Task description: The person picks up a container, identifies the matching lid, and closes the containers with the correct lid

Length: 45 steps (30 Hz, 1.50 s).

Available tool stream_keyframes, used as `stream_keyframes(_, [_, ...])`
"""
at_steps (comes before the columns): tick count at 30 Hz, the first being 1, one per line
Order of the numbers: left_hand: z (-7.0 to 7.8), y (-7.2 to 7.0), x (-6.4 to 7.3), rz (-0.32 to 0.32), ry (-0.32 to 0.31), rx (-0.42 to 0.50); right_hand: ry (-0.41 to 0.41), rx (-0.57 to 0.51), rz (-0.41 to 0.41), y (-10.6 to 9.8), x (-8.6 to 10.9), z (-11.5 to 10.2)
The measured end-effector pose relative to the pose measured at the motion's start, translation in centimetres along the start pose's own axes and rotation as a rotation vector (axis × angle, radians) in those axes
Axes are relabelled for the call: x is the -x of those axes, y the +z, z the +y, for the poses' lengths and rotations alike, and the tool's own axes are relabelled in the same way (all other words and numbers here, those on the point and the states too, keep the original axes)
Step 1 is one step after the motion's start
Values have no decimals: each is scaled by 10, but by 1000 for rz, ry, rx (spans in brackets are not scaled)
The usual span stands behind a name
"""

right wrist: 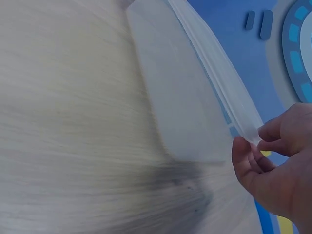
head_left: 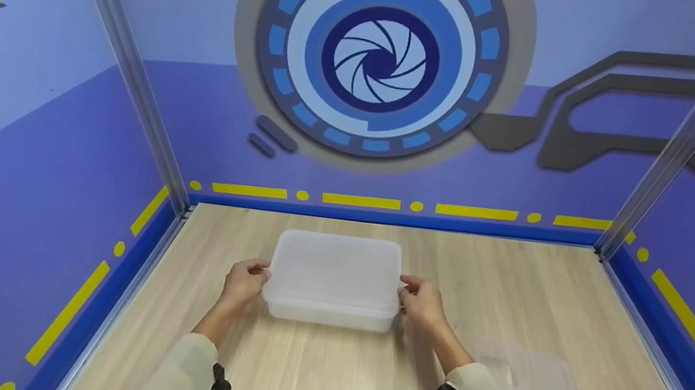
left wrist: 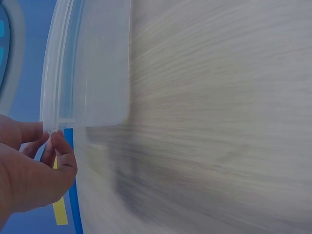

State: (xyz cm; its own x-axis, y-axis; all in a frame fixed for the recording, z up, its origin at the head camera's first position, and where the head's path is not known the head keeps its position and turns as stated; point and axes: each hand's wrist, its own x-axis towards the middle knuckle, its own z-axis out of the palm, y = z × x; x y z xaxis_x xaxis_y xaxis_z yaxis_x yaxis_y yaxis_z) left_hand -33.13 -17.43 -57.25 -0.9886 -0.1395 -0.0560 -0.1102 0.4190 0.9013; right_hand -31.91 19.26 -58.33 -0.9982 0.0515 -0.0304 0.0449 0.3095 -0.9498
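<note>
A large, translucent white plastic food container (head_left: 329,317), rectangular, is at the middle of the wooden table. Its flat lid (head_left: 335,270) covers the top. At the left end, my left hand (head_left: 246,283) pinches the rim between thumb and fingers, as the left wrist view shows with the hand (left wrist: 36,168) at the corner of the container (left wrist: 102,63). On the opposite end my right hand (head_left: 424,302) grips the rim in the same way. In the right wrist view, thumb and fingers of the hand (right wrist: 280,161) meet at the edge of the lid (right wrist: 219,63).
Right of my right forearm lie a small clear plastic container (head_left: 502,363) and a small clear lid (head_left: 554,377), partly behind the sleeve. Painted walls with metal corner posts (head_left: 130,72) enclose the table (head_left: 325,378) at the back and both sides.
</note>
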Motion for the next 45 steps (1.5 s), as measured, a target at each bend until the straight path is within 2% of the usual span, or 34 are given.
stream_keyframes(4, [-1, -1, -1, -17, -10, 26, -2, 10, -15, -1, -1, 1])
stream_keyframes(11, [0, -2, -4, -24, 14, -16, -63, 63, -12, 1, -4, 3])
stream_keyframes(18, [-2, 1, -2, 2, -5, -27, -71, 73, -19, 4, -2, 6])
stream_keyframes(24, [-3, 1, -3, 17, 15, -42, -81, 85, -25, 5, -1, 7])
stream_keyframes(39, [-1, 2, -7, 15, 24, -64, -83, 116, -15, 2, 0, 2])
stream_keyframes(45, [-2, -1, -5, -17, -25, 35, -78, 123, -14, 4, 1, 4])
